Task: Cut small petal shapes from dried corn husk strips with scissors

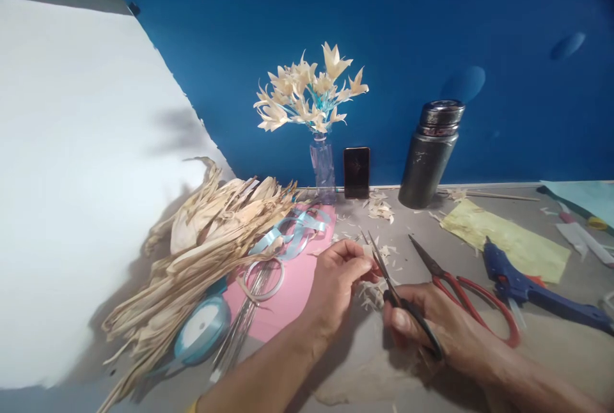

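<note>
My left hand point(343, 279) pinches a small pale piece of corn husk point(368, 251) between thumb and fingers. In my right hand point(422, 317) is a pair of black-handled scissors point(389, 285), fingers wrapped round the handles. The scissor blades point up and away, right beside the husk piece; whether they touch it I cannot tell. Husk scraps point(374, 296) lie on the table below both hands. Right of my right hand lies a second pair of scissors with red handles point(472, 301). My left forearm passes over a pink sheet point(297, 279).
Dried corn husks point(215, 247) and a blue ribbon roll point(202, 330) lie left, beside thin wires point(242, 317). Behind stand a bottle of husk flowers point(323, 167), a phone point(357, 173) and a dark flask point(426, 163). A blue glue gun point(522, 288) lies right, near yellow paper point(508, 237).
</note>
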`<action>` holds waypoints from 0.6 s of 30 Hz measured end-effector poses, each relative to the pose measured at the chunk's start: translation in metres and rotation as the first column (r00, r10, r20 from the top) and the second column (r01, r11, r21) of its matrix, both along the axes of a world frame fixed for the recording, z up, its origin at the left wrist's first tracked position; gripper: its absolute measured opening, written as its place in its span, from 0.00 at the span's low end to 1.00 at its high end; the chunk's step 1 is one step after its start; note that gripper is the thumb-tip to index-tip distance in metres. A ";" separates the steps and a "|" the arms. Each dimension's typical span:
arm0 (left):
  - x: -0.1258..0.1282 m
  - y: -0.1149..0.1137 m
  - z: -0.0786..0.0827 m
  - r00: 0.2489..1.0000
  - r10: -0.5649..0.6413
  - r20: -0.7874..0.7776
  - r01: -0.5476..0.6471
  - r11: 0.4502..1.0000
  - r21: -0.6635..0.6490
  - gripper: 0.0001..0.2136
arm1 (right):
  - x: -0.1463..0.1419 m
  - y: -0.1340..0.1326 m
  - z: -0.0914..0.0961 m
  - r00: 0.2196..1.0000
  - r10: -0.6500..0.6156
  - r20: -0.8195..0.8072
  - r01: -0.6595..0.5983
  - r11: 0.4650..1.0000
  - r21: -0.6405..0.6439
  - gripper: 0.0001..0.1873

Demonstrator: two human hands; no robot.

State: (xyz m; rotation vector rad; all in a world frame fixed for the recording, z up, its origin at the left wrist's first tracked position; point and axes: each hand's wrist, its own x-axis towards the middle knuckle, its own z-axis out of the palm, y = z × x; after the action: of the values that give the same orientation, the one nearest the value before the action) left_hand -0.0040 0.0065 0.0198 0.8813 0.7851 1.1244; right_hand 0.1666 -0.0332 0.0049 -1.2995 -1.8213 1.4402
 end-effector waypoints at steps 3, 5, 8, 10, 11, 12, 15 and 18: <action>0.001 -0.002 0.000 1.000 0.012 -0.005 -0.012 1.000 -0.004 0.06 | -0.003 0.000 -0.002 1.000 -0.015 -0.014 0.015 1.000 0.004 0.37; 0.001 -0.002 -0.001 1.000 0.015 -0.014 -0.015 1.000 -0.003 0.07 | -0.004 -0.001 -0.003 0.999 -0.035 -0.037 0.035 0.999 0.000 0.36; 0.001 -0.003 -0.002 1.000 0.016 -0.016 -0.016 1.000 -0.009 0.07 | -0.007 -0.002 -0.006 0.994 -0.080 -0.075 0.077 0.996 -0.043 0.34; 0.001 -0.003 -0.002 1.000 0.010 -0.026 -0.010 1.000 -0.007 0.07 | -0.008 -0.003 -0.007 0.990 -0.118 -0.072 0.108 0.985 -0.136 0.33; 0.000 -0.003 -0.001 1.000 0.008 -0.028 -0.008 1.000 -0.004 0.08 | -0.009 -0.003 -0.008 0.989 -0.132 -0.072 0.118 0.977 -0.178 0.33; 0.000 -0.003 -0.001 1.000 0.002 -0.027 -0.002 1.000 0.000 0.08 | -0.008 -0.004 -0.009 0.987 -0.141 -0.076 0.123 0.971 -0.204 0.33; -0.003 -0.002 0.001 1.000 -0.001 -0.028 0.001 1.000 -0.001 0.07 | -0.005 -0.004 -0.011 0.984 -0.131 -0.122 0.113 0.982 -0.150 0.32; -0.006 -0.001 0.000 0.994 -0.005 -0.107 0.006 1.000 0.008 0.06 | 0.001 -0.001 -0.008 0.965 -0.164 -0.204 0.148 0.985 -0.093 0.29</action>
State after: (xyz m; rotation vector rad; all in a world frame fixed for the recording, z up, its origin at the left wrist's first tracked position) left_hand -0.0099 0.0059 0.0198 0.9558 0.8657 1.0832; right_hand 0.1675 -0.0344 -0.0030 -1.2444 -1.5061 1.5118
